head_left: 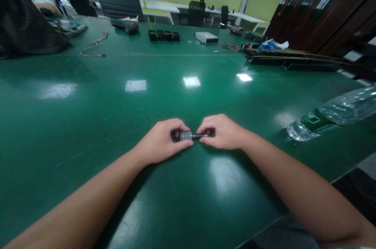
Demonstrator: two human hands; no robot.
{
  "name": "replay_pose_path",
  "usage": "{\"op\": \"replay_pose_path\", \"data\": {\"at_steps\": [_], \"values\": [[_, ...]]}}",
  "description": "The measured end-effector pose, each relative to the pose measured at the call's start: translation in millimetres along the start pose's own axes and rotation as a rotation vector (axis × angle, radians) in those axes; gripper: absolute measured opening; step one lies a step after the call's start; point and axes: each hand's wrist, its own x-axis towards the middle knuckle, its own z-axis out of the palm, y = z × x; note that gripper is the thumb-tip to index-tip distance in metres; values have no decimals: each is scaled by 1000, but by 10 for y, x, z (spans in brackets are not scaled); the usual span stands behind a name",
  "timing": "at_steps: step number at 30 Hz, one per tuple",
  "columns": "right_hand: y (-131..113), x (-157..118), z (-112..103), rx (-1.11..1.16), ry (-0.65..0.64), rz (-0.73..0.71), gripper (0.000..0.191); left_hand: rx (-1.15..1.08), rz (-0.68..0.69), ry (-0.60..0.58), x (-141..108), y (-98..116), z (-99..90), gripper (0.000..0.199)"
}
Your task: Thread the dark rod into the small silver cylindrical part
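Low over the green table (96, 131), my two hands meet at a small grey-and-black cylindrical object (185, 136). Its left part is a thicker, pale grey barrel; a thin dark shaft runs out to the right. My left hand (164, 141) pinches the barrel between thumb and fingers. At the other end, the thumb and fingers of my right hand (225, 133) close on the thin shaft. The object lies about level, and its exact kind is too small and blurred to make out. Both its ends are partly hidden by my fingers.
A water bottle (319, 121) with a green label is at the right. Along the far side are a black compartmented holder (163, 35), a white box (206, 37), a cable (92, 47) and long black rails (270, 59). A dark bag-like shape (26, 26) is at the far left.
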Motion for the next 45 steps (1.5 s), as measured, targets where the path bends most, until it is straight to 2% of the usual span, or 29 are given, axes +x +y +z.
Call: {"op": "replay_pose_path", "data": {"at_steps": [17,26,29,34,39,45], "values": [[12,-28,-101,-17,-58,65,12,-2,-18,-6,-7,3,-6,25],[158,-107,-312,-61,-130,209,14,-7,23,-8,-10,-13,-19,28],[173,-118,-334,-29,-138,217,15,-5,26,-8,-8,-8,-18,28],[86,-45,-172,46,-126,160,16,-4,28,-7,-1,-21,-9,27],[0,56,85,1,-9,29,16,-4,52,-14,11,-16,-19,27],[-3,57,120,-24,15,23,18,-47,16,-21,10,-3,-33,27]]}}
